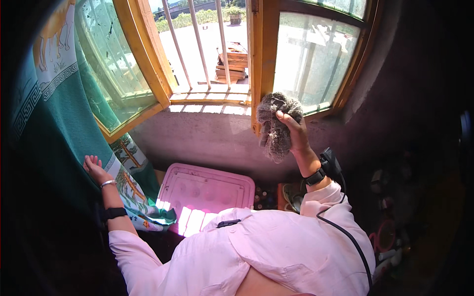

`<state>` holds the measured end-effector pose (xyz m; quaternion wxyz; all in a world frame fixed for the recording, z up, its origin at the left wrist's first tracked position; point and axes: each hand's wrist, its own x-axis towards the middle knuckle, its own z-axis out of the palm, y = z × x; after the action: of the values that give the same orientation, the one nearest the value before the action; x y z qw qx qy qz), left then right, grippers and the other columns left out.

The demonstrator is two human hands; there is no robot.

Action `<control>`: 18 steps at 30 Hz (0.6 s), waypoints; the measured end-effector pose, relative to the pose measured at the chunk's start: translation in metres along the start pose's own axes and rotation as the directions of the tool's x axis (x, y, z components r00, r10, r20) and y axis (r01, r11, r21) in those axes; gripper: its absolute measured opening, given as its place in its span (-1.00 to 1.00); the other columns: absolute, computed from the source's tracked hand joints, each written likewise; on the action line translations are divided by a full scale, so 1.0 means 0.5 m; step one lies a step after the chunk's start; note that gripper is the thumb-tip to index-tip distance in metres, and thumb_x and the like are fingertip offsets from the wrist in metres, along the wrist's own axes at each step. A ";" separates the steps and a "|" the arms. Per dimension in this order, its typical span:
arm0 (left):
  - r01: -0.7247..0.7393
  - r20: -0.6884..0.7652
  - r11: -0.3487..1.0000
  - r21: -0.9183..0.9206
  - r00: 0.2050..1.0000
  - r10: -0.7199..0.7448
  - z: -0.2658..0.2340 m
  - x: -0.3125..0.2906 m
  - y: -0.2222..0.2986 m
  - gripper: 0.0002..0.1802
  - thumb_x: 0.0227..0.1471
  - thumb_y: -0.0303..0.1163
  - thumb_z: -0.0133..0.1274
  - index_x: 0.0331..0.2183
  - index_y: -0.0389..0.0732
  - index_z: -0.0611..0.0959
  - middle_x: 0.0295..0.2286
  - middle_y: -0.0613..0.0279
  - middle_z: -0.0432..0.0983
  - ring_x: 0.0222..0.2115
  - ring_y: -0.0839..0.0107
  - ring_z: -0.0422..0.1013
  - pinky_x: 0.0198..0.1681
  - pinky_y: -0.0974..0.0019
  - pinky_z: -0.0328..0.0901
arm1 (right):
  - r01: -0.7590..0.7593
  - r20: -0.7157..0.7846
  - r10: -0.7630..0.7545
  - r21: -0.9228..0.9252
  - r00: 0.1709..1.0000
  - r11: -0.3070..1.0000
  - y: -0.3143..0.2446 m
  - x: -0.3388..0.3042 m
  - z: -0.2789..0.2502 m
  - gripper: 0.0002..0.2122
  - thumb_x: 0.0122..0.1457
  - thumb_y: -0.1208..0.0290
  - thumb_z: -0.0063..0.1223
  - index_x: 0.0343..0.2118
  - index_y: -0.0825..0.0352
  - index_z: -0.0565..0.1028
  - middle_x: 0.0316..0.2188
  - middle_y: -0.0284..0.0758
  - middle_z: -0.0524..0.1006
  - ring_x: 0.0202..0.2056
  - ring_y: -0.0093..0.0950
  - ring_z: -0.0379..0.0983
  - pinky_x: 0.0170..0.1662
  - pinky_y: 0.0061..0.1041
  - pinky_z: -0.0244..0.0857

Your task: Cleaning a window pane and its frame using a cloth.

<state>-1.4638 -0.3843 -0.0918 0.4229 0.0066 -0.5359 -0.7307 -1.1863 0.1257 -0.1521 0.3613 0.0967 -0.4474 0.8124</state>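
My right hand (295, 130) is closed round a bunched grey-brown cloth (277, 126), its thumb pressed across the front. The cloth is against or just in front of the lower end of the yellow wooden frame (266, 59) of the right window sash; I cannot tell if they touch. Beside it is the sash's glass pane (313, 59), with smears and reflections. Off to the left, my left hand (97, 169) has its fingers apart and holds nothing. It is next to a green curtain (74, 128) with printed patterns, perhaps brushing it.
The left sash (116, 64) stands swung inward. Metal bars (197, 44) cross the window opening above the sill (210, 101). A pink lidded box (207, 185) sits below the window. Bottles and shoes (292, 197) lie beside it, and dim clutter (387, 232) lines the right side.
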 end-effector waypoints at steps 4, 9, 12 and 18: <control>-0.237 0.177 0.971 0.011 0.957 0.231 0.050 -0.039 0.056 -0.55 0.17 -0.24 -0.08 -0.01 -0.35 0.35 -0.10 0.06 0.38 -0.13 0.34 0.36 -0.06 0.30 0.26 | 0.000 0.062 -0.002 0.039 0.998 0.999 0.001 -0.013 -0.005 -0.76 0.05 0.44 0.13 -0.23 0.43 0.46 -0.46 -0.29 0.52 -0.53 -0.53 0.47 -0.49 -0.55 0.41; -0.590 0.235 0.802 -0.093 0.769 0.594 0.151 -0.194 0.184 -0.44 0.13 -0.33 -0.02 0.07 -0.43 0.26 0.00 -0.14 0.29 0.02 0.17 0.27 0.11 0.20 0.17 | 0.031 0.066 -0.030 -0.008 0.997 1.000 0.002 -0.006 -0.026 -0.74 0.05 0.40 0.17 -0.23 0.40 0.45 -0.48 -0.31 0.50 -0.53 -0.53 0.45 -0.49 -0.54 0.39; -0.713 0.273 0.700 0.054 0.684 0.676 0.170 -0.245 0.223 -0.46 0.12 -0.33 -0.01 0.09 -0.30 0.29 0.07 -0.07 0.23 0.10 0.17 0.18 0.19 0.13 0.04 | 0.044 0.078 -0.040 -0.052 0.996 0.998 0.012 0.003 -0.034 -0.74 0.07 0.41 0.15 -0.19 0.40 0.45 -0.46 -0.34 0.50 -0.49 -0.56 0.44 -0.48 -0.54 0.40; -0.942 0.351 0.301 0.152 0.335 0.874 0.197 -0.282 0.225 -0.43 0.02 -0.42 0.02 0.09 -0.22 0.32 0.10 -0.01 0.19 0.13 0.05 0.13 0.20 0.11 0.00 | 0.083 0.092 -0.078 -0.046 0.993 0.995 0.033 0.021 -0.042 -0.74 0.10 0.43 0.12 -0.16 0.38 0.44 -0.42 -0.36 0.51 -0.46 -0.57 0.45 -0.45 -0.54 0.41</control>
<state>-1.3498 -0.2272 -0.0238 0.6976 -0.3024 -0.5969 -0.2560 -1.2014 0.1422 -0.1700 0.3756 0.1423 -0.4791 0.7805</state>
